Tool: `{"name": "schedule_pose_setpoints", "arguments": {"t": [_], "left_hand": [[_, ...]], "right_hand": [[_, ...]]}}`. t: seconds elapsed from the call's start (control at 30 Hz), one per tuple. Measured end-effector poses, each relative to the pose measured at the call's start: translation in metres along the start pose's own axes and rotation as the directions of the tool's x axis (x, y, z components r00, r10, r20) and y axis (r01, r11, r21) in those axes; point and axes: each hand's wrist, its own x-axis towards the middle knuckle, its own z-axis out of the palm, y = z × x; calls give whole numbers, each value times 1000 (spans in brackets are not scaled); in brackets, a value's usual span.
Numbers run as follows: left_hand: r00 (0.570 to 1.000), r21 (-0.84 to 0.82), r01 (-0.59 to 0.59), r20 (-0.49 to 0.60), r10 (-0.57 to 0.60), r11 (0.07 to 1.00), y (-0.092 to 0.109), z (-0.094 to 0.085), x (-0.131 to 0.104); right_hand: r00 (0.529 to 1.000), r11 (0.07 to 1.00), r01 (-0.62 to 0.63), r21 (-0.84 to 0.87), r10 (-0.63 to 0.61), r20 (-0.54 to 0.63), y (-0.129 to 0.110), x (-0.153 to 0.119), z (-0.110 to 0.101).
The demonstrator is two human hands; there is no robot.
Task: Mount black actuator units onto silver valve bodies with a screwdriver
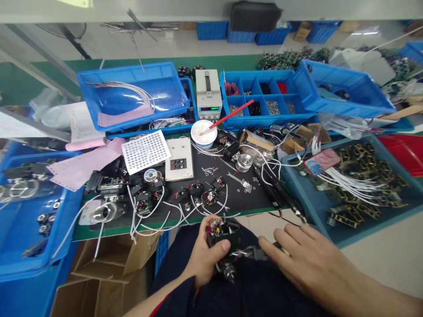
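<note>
My left hand (211, 253) is closed round a black housing (228, 237) with a circuit board and coloured wires showing in its open top. Below it hangs a shiny dark metal fitting (228, 270), and thin wires run from the housing to a dark grey part (259, 252). My right hand (304, 259) is at that part, fingers bent together, slightly blurred. Whatever lies between its fingers is mostly hidden. On the black mat (211, 207) just beyond, several similar small assemblies (211, 196) with white cables lie in a row.
A white tub (204, 137) with a red-handled brush (228, 116) stands before a power supply (208, 94). A wrench (235, 179) and washers (247, 186) lie on the mat. A divided blue bin (264, 116) is behind; a tray of metal brackets (350, 215) is right, a blue bin (20, 246) left.
</note>
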Motion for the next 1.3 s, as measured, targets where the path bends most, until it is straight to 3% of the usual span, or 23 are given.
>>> {"name": "schedule_pose_setpoints", "arguments": {"t": [0.1,0.17,0.23,0.3,0.43,0.5,0.57,0.67,0.77,0.93,1.07,1.17,1.3], "left_hand": [[969,-34,-53,-243,43,998,6,-17,-4],[951,-56,-38,-308,19,998,8,-26,-3],[961,-77,32,-271,-52,997,7,-29,0],[973,-51,65,-218,-74,997,5,-27,7],[984,38,41,-177,-33,998,3,-22,21],[983,19,45,-179,-41,999,0,-22,27],[980,-13,66,-189,-67,998,-6,-23,31],[969,-31,135,-207,-138,990,-15,-27,37],[962,-37,152,-223,-156,988,-20,-30,42],[960,-21,180,-216,-180,984,-27,-26,60],[949,-61,193,-241,-202,979,-43,-13,83],[948,-97,165,-261,-185,982,-54,-3,99],[949,-163,102,-279,-145,981,-64,6,112]], "right_hand": [[974,968,-227,-110,225,-24,45,-41,23],[920,920,-389,-42,390,20,67,-42,43],[866,866,-495,74,484,127,74,-11,65],[831,832,-525,183,453,322,66,45,90],[831,831,-506,230,399,387,50,157,143],[811,818,-526,232,402,425,53,187,165],[790,801,-553,231,415,452,60,198,179],[777,771,-585,251,444,447,69,180,185],[772,723,-619,306,488,408,64,132,185],[668,583,-743,328,671,322,34,48,207],[632,513,-732,448,756,167,24,36,225],[644,468,-650,598,757,107,15,38,216],[746,417,-488,766,655,119,-16,35,185]]}}
